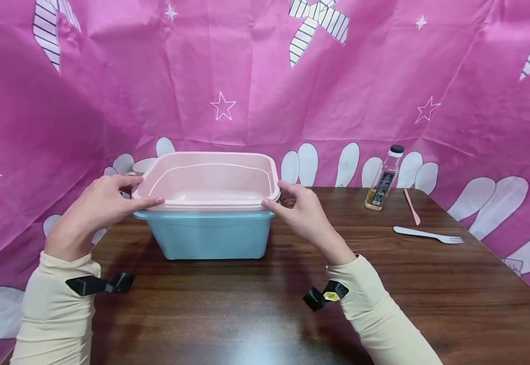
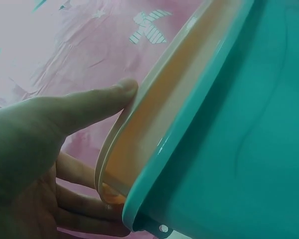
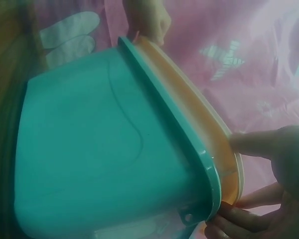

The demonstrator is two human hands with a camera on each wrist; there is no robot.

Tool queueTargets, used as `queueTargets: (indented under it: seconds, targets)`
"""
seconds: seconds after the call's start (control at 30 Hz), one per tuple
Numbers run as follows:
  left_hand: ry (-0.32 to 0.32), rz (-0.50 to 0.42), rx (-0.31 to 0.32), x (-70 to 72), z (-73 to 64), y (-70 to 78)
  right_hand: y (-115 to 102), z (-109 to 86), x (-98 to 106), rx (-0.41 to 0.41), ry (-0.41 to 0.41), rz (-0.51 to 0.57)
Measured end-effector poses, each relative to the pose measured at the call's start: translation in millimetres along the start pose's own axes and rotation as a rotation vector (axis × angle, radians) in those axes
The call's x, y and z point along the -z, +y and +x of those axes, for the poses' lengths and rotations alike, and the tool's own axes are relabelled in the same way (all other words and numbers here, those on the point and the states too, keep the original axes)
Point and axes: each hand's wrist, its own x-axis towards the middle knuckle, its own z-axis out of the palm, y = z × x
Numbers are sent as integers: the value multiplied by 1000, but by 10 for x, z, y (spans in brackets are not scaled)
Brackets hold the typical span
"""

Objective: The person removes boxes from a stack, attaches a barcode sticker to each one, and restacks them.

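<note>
The pink tub (image 1: 214,178) and the blue tub (image 1: 214,238) look like smooth, shiny plastic. The table (image 1: 191,314) looks like shiny wood. The curtain (image 1: 257,71) is creased cloth.

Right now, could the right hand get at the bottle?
Probably yes, once it lets go: the right hand is gripping the pink tub by its rim, but nothing visible stands between it and the bottle. It would likely need to stretch forward and right.

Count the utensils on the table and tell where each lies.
2: a white fork on the right of the table, and a pink utensil behind it, right of the bottle. Others could hide behind the blue tub.
</note>
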Motion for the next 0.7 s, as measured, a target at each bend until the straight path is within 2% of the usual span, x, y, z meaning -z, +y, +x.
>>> queueTargets:
  seconds: [0.23,0.7]
  targets:
    - [3,-2,7,0,0,-8,4,-9,-22,18,29,24]
    - [-1,-8,25,12,-21,17,3,-13,-70,-20,84,40]
